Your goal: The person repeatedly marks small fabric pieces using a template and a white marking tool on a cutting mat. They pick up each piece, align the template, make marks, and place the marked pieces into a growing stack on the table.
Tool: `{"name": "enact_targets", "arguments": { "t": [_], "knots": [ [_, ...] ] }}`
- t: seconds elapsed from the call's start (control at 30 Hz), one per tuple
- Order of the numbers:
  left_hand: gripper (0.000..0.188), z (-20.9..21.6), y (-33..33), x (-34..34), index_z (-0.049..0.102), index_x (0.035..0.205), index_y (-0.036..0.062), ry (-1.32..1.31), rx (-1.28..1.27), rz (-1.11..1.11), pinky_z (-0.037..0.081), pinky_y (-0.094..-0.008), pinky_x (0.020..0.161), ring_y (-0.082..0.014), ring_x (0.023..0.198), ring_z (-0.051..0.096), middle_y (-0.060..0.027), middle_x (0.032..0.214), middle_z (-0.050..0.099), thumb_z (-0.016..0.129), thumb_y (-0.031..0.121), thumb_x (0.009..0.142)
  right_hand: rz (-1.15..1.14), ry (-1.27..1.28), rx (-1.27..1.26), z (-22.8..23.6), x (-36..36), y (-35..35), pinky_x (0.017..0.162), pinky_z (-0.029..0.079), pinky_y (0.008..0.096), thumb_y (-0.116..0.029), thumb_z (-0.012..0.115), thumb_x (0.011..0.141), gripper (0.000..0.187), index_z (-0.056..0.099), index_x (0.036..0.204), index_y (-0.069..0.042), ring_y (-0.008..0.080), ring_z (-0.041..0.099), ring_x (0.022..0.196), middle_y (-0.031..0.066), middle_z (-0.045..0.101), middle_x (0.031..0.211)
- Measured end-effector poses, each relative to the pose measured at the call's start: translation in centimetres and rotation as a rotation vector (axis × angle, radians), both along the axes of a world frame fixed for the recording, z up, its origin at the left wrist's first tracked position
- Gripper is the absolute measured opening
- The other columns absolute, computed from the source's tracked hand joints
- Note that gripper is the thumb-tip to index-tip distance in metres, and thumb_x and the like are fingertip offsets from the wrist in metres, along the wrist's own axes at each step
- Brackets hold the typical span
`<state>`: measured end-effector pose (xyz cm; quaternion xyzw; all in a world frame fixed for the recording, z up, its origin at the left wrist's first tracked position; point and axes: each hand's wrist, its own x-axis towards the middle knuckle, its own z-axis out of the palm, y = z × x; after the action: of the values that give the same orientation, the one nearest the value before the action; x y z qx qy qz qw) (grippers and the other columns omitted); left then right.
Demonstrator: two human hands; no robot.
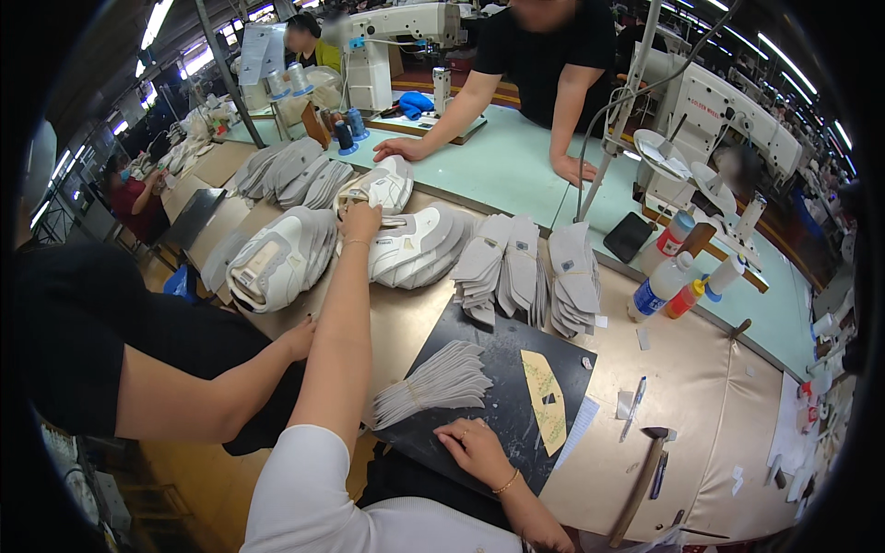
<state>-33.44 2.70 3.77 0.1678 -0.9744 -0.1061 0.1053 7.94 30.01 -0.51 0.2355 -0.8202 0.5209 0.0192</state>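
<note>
While the left hand [359, 222] touches a shoe upper [392, 187] — grip unclear — the right hand [474, 448] lies empty, fingers loosely spread. Beyond these, grey pieces [435, 382] are bundled; stacked uppers [290, 251] look unsoled.

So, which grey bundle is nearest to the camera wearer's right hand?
The fanned bundle on the black board, just beyond the right hand; the other bundles sit farther away.

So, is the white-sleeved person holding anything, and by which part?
Left hand touches the near end of a pale, curved shoe upper; grip unclear. Right hand holds nothing visible.
</note>
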Motion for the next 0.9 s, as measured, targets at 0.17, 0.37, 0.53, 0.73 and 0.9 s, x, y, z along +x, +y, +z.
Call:
{"name": "enact_targets", "arguments": {
  "t": [0.17, 0.37, 0.53, 0.73, 0.9],
  "knots": [
    [0.048, 0.6, 1.1, -1.1, 0.072, 0.12, 0.0056, 0.033, 0.139, 0.108, 0.042, -0.0545, 0.108, -0.0367, 0.138, 0.046, -0.0175, 0.139, 0.059, 0.071, 0.043, 0.09, -0.03, 0.019, 0.051, 0.2, 0.0, 0.1, 0.073, 0.044, 0.0346, -0.015, 0.067, 0.095, 0.012, 0.074, 0.102, -0.01, 0.0245, 0.061, 0.075, 0.0072, 0.065, 0.08],
    [0.036, -5.2, -4.3, -3.6, 0.076, 0.108, 0.007, 0.453, 0.209, 0.083, 0.035, -0.0483, 0.11, -0.0361, 0.124, 0.052, -0.0162, 0.128, 0.065, 0.08, 0.031, 0.082, -0.031, -0.007, 0.008, 0.5, -0.1, -0.4, 0.07, 0.044, 0.0346, -0.014, 0.068, 0.093, 0.012, 0.075, 0.102, -0.009, 0.0243, 0.06, 0.07, 0.0071, 0.067, 0.08],
    [0.037, -6.6, -4.3, -4.7, 0.074, 0.106, 0.0045, 0.626, 0.329, 0.088, 0.032, -0.0473, 0.112, -0.0362, 0.128, 0.048, -0.0195, 0.127, 0.062, 0.08, 0.032, 0.082, -0.062, -0.014, 0.01, 0.9, -0.4, -0.3, 0.068, 0.045, 0.035, -0.012, 0.069, 0.092, 0.011, 0.074, 0.1, -0.007, 0.0251, 0.061, 0.071, 0.0066, 0.067, 0.081],
    [0.061, -4.8, -3.2, -3.2, 0.063, 0.127, 0.0018, 0.662, 0.504, 0.018, 0.029, -0.0485, 0.116, -0.0415, 0.137, 0.04, -0.0251, 0.139, 0.052, 0.083, 0.032, 0.078, -0.049, -0.047, 0.033, 1.1, -0.5, -0.3, 0.066, 0.043, 0.0348, -0.012, 0.07, 0.09, 0.013, 0.075, 0.101, -0.009, 0.0247, 0.056, 0.066, 0.0072, 0.064, 0.077],
    [0.089, -1.6, 1.3, -1.0, 0.036, 0.155, 0.0079, 0.398, 0.249, 0.028, 0.023, -0.0537, 0.122, -0.0444, 0.152, 0.019, -0.0267, 0.163, 0.024, 0.079, 0.033, 0.081, -0.071, -0.008, 0.036, 0.8, -0.6, 0.0, 0.067, 0.044, 0.035, -0.012, 0.071, 0.091, 0.011, 0.074, 0.101, -0.008, 0.0249, 0.059, 0.069, 0.0065, 0.063, 0.077]
  ]
}}
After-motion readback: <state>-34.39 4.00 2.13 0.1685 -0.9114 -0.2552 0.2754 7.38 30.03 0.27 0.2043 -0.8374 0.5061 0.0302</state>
